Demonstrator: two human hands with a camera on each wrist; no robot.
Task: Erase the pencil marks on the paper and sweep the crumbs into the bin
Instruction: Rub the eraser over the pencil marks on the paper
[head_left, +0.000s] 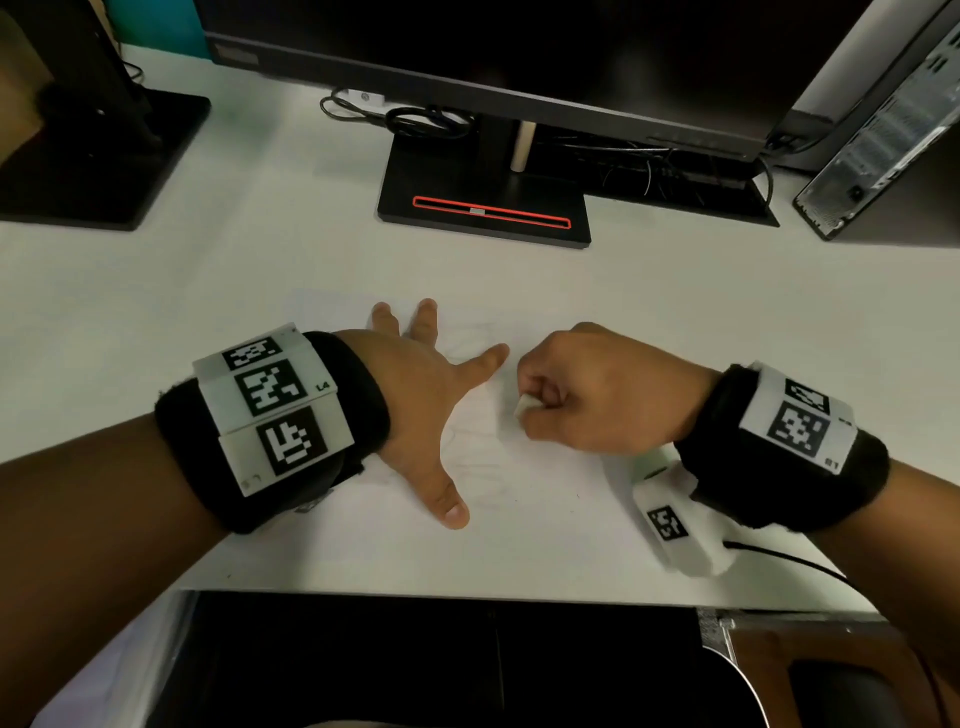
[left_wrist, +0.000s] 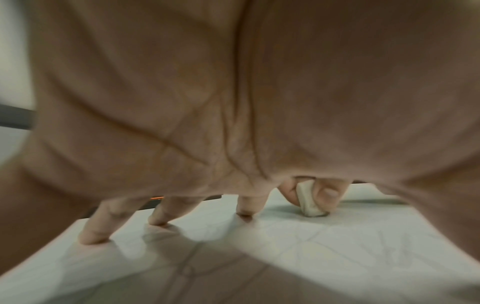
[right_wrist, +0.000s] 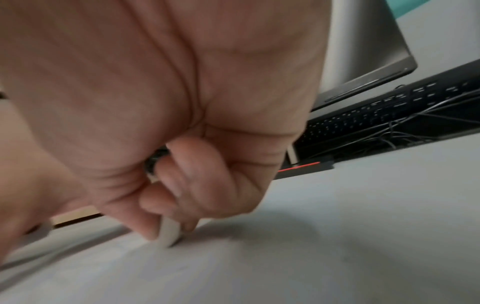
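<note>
Near the table's front edge, the right hand is pinching the eraser against the paper while the left hand is pressing flat with splayed fingers; hard rubbing risks creasing the sheet.

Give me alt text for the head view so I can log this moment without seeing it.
The right hand pinches a white eraser against a sheet of paper with faint pencil marks, while the left hand lies spread flat on it. Both rest on a white desk before a black monitor stand.
</note>
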